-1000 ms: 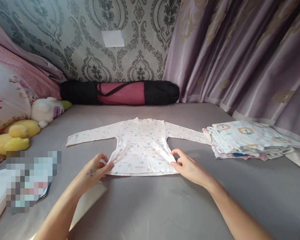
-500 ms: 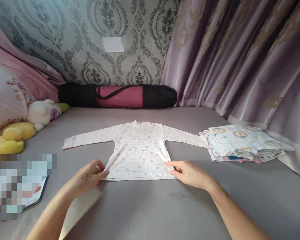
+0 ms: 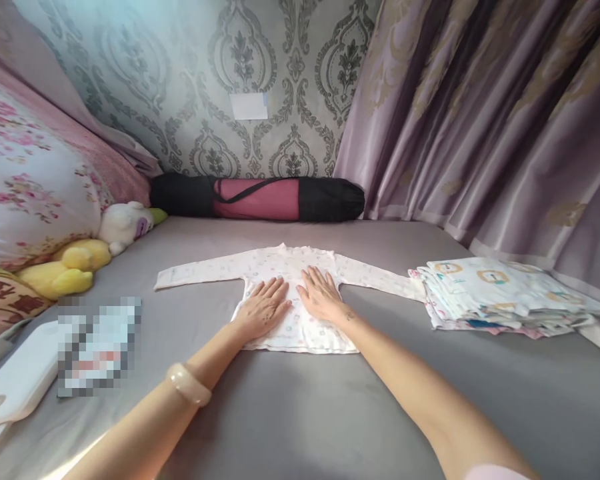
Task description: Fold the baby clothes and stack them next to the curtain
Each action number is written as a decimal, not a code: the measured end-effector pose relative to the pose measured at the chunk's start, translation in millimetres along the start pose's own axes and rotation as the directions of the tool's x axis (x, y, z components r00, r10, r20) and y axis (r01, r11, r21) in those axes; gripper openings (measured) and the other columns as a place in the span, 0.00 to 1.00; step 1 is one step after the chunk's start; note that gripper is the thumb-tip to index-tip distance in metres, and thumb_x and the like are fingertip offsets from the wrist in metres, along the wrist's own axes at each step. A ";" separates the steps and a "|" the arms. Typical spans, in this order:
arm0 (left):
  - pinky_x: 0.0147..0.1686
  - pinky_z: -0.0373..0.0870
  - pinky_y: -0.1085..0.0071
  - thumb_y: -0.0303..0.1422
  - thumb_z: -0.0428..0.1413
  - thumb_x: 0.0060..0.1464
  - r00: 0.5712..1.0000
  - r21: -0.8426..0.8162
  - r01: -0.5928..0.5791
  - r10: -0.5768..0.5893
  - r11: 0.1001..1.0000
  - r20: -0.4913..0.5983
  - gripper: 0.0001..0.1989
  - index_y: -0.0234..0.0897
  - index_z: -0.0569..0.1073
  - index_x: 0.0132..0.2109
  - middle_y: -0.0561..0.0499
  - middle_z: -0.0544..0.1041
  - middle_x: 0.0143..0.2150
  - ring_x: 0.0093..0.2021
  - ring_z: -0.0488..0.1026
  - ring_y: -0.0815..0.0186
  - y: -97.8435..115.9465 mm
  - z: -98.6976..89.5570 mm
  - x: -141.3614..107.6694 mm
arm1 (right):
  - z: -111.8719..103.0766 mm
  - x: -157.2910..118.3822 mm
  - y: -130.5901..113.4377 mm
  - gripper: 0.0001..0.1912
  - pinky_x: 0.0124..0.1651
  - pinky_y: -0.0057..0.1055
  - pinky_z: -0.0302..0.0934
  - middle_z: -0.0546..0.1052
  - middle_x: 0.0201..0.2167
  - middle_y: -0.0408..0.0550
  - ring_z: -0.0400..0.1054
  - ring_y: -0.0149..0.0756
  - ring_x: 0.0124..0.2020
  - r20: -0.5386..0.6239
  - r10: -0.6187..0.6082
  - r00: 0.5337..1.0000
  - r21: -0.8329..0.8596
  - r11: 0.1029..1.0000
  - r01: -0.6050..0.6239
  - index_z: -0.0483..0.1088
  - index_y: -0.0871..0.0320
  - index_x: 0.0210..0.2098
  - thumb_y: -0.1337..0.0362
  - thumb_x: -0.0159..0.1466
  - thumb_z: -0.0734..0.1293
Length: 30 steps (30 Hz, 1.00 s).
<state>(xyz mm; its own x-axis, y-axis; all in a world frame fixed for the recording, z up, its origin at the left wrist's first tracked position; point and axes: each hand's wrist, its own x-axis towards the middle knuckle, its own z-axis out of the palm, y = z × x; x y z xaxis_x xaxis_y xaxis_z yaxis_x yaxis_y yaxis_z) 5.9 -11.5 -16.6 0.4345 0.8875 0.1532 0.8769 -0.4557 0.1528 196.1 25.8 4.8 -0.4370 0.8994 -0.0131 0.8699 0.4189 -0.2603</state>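
A small white long-sleeved shirt [image 3: 293, 263] with a faint print lies spread on the grey sheet, its sleeves stretched out to both sides and its hem towards me. My left hand [image 3: 264, 308] rests flat on the left half of its body, fingers apart. On the right half lies my right hand [image 3: 323, 295], also flat with spread fingers. Neither hand grips the cloth. The right sleeve's cuff touches a stack of folded clothes [image 3: 505, 290].
A black and red rolled bag [image 3: 257, 198] lies along the wall. At the left are a floral pillow [image 3: 30, 173], a white plush toy [image 3: 123, 225], a yellow plush toy [image 3: 63, 273], a white device [image 3: 25, 373] and a blurred-out flat item [image 3: 103, 350].
Both hands have let go of the shirt's lower side edges and moved inward and up onto its body, opening flat. The view has shifted slightly left.
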 end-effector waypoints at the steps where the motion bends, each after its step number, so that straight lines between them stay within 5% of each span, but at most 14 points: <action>1: 0.65 0.48 0.54 0.45 0.36 0.65 1.000 0.014 -0.003 0.003 1.000 0.005 0.29 0.34 0.58 0.66 0.40 0.57 0.68 0.69 0.50 0.56 -1.8 4.9 -1.7 | 2.9 -4.5 0.4 0.33 0.68 0.49 0.27 0.43 0.70 0.58 0.33 0.45 0.70 0.016 -0.016 1.000 -0.011 1.000 0.017 0.47 0.64 0.68 0.52 0.70 0.46; 10: 0.65 0.45 0.52 0.44 0.34 0.66 0.997 0.031 -0.070 0.069 0.997 0.042 0.27 0.42 0.54 0.68 0.44 0.53 0.70 0.70 0.47 0.55 -8.7 1.8 -9.6 | -17.7 -113.0 -13.3 0.32 0.69 0.45 0.19 0.38 0.71 0.52 0.27 0.40 0.71 0.210 -0.351 0.913 0.223 0.926 0.305 0.43 0.59 0.70 0.52 0.71 0.48; 14: 0.62 0.51 0.49 0.41 0.39 0.65 0.993 0.034 -0.087 0.085 0.996 0.078 0.25 0.44 0.59 0.66 0.42 0.57 0.68 0.68 0.52 0.51 -6.5 -8.7 -6.0 | -41.9 -144.0 -8.8 0.25 0.69 0.41 0.35 0.53 0.69 0.48 0.43 0.40 0.69 0.262 -0.509 0.820 0.442 0.818 0.367 0.58 0.52 0.65 0.55 0.70 0.53; 15: 0.60 0.54 0.49 0.40 0.41 0.65 0.994 0.034 -0.083 0.080 0.996 0.077 0.23 0.43 0.62 0.64 0.41 0.60 0.66 0.66 0.56 0.50 -3.3 -12.3 -2.7 | -47.6 -142.6 -3.2 0.22 0.66 0.38 0.44 0.61 0.65 0.46 0.52 0.39 0.66 0.247 -0.514 0.822 0.478 0.802 0.358 0.64 0.50 0.60 0.57 0.70 0.54; 17: 0.57 0.60 0.51 0.36 0.44 0.63 0.995 0.003 -0.085 0.085 0.996 0.044 0.19 0.41 0.69 0.57 0.41 0.67 0.60 0.60 0.64 0.51 9.0 -18.2 7.9 | -56.0 -128.8 13.3 0.18 0.58 0.32 0.56 0.74 0.54 0.44 0.66 0.36 0.56 0.168 -0.394 0.903 0.461 0.841 0.282 0.73 0.50 0.51 0.60 0.70 0.55; 19: 0.52 0.66 0.57 0.32 0.44 0.62 0.993 -0.093 -0.122 0.121 0.988 -0.013 0.15 0.39 0.73 0.49 0.41 0.72 0.53 0.53 0.70 0.56 29.1 -19.7 22.8 | -59.4 -105.8 34.5 0.15 0.52 0.31 0.60 0.77 0.45 0.46 0.69 0.36 0.48 0.008 -0.125 0.992 0.320 0.940 0.116 0.74 0.53 0.46 0.63 0.68 0.57; 21: 0.47 0.69 0.62 0.29 0.43 0.62 0.985 -0.220 -0.173 0.162 0.960 -0.066 0.14 0.36 0.73 0.45 0.41 0.75 0.45 0.47 0.72 0.59 53.0 -14.9 39.2 | -58.4 -82.0 55.9 0.15 0.51 0.32 0.59 0.76 0.45 0.49 0.68 0.38 0.49 -0.121 0.028 0.992 0.117 0.993 -0.014 0.74 0.56 0.44 0.69 0.66 0.58; 25: 0.47 0.70 0.61 0.25 0.41 0.60 0.970 -0.337 -0.191 0.125 0.922 -0.208 0.15 0.35 0.69 0.47 0.40 0.74 0.45 0.46 0.72 0.59 90.1 9.2 62.8 | -50.7 -56.0 84.9 0.17 0.51 0.34 0.57 0.72 0.48 0.54 0.63 0.42 0.52 -0.131 0.062 0.990 -0.209 0.974 -0.088 0.71 0.58 0.46 0.75 0.64 0.56; 30: 0.55 0.64 0.53 0.27 0.42 0.61 0.966 -0.279 -0.157 0.088 0.947 -0.243 0.17 0.33 0.63 0.55 0.36 0.69 0.54 0.57 0.65 0.54 98.7 37.3 65.8 | -41.8 -54.2 98.6 0.20 0.53 0.37 0.54 0.70 0.50 0.57 0.61 0.44 0.54 -0.023 0.016 1.000 -0.352 0.936 -0.023 0.69 0.58 0.48 0.77 0.63 0.55</action>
<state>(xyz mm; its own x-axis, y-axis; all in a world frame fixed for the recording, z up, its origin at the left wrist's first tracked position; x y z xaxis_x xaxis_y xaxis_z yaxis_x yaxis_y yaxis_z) 128.7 4.4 -27.8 0.4469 0.8008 0.3987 0.7053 -0.5896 0.3937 315.1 23.6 20.2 -0.4176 0.9086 0.0047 0.9046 0.4152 0.0961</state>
